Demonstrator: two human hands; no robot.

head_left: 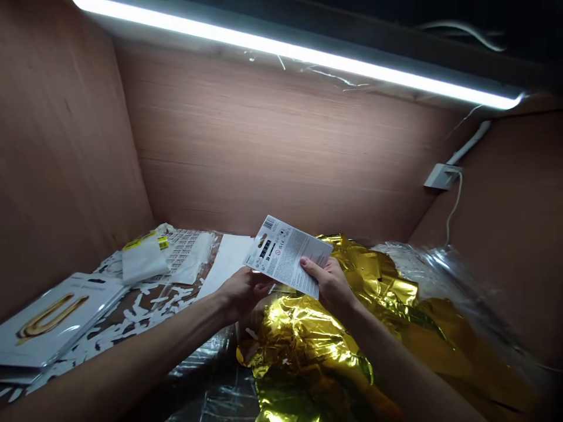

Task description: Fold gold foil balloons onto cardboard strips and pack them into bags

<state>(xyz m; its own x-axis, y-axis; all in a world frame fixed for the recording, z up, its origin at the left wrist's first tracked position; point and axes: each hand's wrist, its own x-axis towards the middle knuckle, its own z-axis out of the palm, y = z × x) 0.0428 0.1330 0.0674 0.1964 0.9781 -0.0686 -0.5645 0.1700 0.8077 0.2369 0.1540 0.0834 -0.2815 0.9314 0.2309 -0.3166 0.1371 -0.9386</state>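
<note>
A white printed packaging card (285,255) with a barcode, a hang hole and dense small text is held up at a tilt in front of me. My right hand (332,284) grips its right end, thumb flat on the printed face and fingers behind it. At the card's lower left edge, my left hand (246,293) is closed with fingers curled, partly hidden under the card. Crumpled gold foil balloons (308,328) lie beneath and to the right of both hands.
At the left lies a bagged pack with a gold U picture (53,316). Behind it are white paper slips (145,258) and a printed sheet (182,249). White scraps (141,310) litter the surface. Wooden walls (264,146) enclose it under a tube light (308,55); clear plastic (409,264) sits right.
</note>
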